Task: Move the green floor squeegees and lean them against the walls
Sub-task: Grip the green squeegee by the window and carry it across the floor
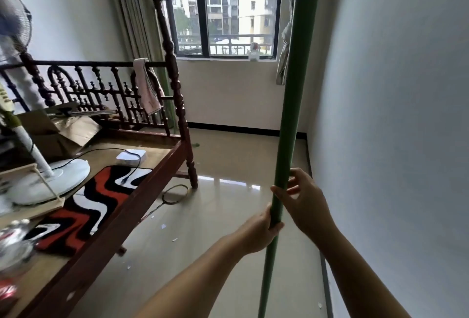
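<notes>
While the green squeegee pole (291, 104) stands near-upright just beside the right wall (393, 114) | left hand (258, 229) clenched round it, right hand (302, 201) loose, fingers spread | likely light, stiff, smooth; grip mid-shaft.

A white wall (396, 89) rises just right of my hand; glossy tile floor (228, 216) spreads beneath; a dark wooden bed frame (175, 84) stands left; a daylit window (223, 8) sits ahead.

Left hand (257, 232) grips the upright green pole (294, 94); right hand (303, 201) open beside it.
</notes>
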### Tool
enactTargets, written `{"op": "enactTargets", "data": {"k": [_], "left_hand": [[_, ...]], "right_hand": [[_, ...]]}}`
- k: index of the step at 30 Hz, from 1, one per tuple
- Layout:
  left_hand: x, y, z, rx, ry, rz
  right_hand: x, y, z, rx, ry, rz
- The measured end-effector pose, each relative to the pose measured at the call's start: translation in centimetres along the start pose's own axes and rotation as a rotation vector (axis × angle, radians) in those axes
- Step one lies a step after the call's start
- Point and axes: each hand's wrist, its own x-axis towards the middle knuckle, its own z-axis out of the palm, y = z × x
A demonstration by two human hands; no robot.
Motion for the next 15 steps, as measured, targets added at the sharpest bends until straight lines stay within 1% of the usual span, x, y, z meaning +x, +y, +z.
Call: {"op": "enactTargets", "data": {"k": [5, 7, 15], "left_hand": [[-9.4, -0.7, 0.7, -0.02, 0.029, 0.053], [-12.3, -0.9, 0.9, -0.022, 0.058, 0.048], [-22.5, -0.7, 1.4, -0.022, 0.23, -0.067]], "right_hand": [[-7.1, -5.5, 0.6, 0.01, -0.046, -0.051], [-9.3, -7.2, 0.9, 0.011, -0.069, -0.086], [-15.2, -12.9, 1.7, 0.118, -0.209, -0.171]]}}
